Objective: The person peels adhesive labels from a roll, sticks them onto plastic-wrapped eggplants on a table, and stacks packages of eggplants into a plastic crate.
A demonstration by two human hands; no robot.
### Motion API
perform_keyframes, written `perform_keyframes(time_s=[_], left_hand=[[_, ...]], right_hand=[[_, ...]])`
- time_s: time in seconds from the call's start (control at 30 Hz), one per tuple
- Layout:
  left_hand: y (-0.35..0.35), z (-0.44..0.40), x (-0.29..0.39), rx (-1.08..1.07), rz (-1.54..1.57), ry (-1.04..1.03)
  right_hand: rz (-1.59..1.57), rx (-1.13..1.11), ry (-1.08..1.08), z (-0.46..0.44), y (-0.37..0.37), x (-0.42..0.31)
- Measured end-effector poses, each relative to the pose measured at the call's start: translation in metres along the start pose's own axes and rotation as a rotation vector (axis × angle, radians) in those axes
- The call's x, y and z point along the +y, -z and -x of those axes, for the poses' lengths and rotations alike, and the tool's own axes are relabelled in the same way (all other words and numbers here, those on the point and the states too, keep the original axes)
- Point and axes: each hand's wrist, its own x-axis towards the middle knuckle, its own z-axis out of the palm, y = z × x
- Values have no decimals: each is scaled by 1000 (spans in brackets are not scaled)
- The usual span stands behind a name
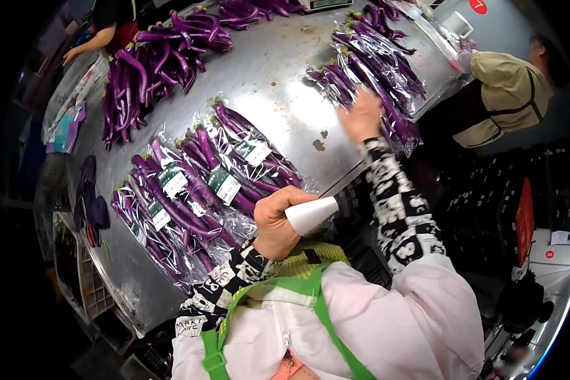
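Observation:
My left hand is wrapped round a smooth white roll, held over the table's near edge. Beside it lies a row of eggplants in clear plastic bags, several bearing green-and-white labels. My right hand reaches out to the right, slightly blurred, with thumb apart from the fingers. It is at the near end of another group of bagged eggplants; whether it touches the plastic is hard to tell. No labels show on that group.
Loose eggplants are heaped at the far left of the metal table. A scale stands at the back. One person is at the right edge, and another person's arm shows at far left. A crate sits lower left.

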Motion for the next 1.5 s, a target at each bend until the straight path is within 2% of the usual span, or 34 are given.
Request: perform_keyframes(time_s=[0.03,0.07,0.13,0.2,0.27,0.3,0.33,0.4,0.47,0.53,0.57,0.63,0.67,0.7,0.77,0.83,0.87,0.97,1.0,1.1,1.13,1.23,1.27,1.33,1.5], left_hand=[[-2,0,0,19,-11,26],[-4,1,-1,20,-7,23],[-7,4,-2,-42,130,172],[-12,5,-5,-65,140,166],[-15,8,-6,-89,135,191],[-17,8,-8,-96,152,173],[-16,8,-9,-100,145,168],[-15,8,-12,-111,50,93],[-13,10,-14,-126,-65,88],[-17,11,-18,-118,-117,78],[-21,11,-12,-85,-98,172],[-25,13,-16,-70,-60,162],[-26,14,-19,-55,-23,147],[-22,14,-21,-130,-48,173],[-19,19,-28,-121,7,281],[-17,18,-29,-109,42,369],[-17,21,-31,-39,96,502],[-14,15,-34,42,65,438],[-13,15,-38,71,59,436],[-10,14,-47,135,275,520],[-11,13,-48,136,287,520],[-17,10,-45,162,278,528],[-17,11,-48,146,275,525],[-16,12,-55,134,271,521],[-22,12,-62,143,264,609]], right_hand=[[236,110,-126,-6,13,15],[337,-10,-239,-17,17,43],[177,-390,-433,-32,2,102],[80,-358,-444,-35,-3,122],[338,-263,-316,-35,-18,121],[402,-314,-221,-38,-3,106],[325,-264,-242,-46,3,99],[300,-87,-128,-60,20,88],[261,-165,-61,-60,58,58],[270,-75,70,-38,78,28],[288,-51,148,-23,80,16],[373,-120,198,11,66,-8],[366,-85,225,34,37,-9],[295,-95,186,56,23,-24],[153,-241,140,101,-13,-34],[132,-285,131,113,-7,-51],[104,-274,124,115,-2,-55],[-61,-301,86,112,8,-45],[-247,-211,123,108,17,-37],[-1365,-633,-256,95,93,-51],[-1456,-717,-209,96,110,-53],[-1412,-825,-127,102,130,-62],[-1338,-814,-139,102,129,-61],[-1417,-758,-223,106,125,-61],[-1330,-706,-115,104,115,-52]])
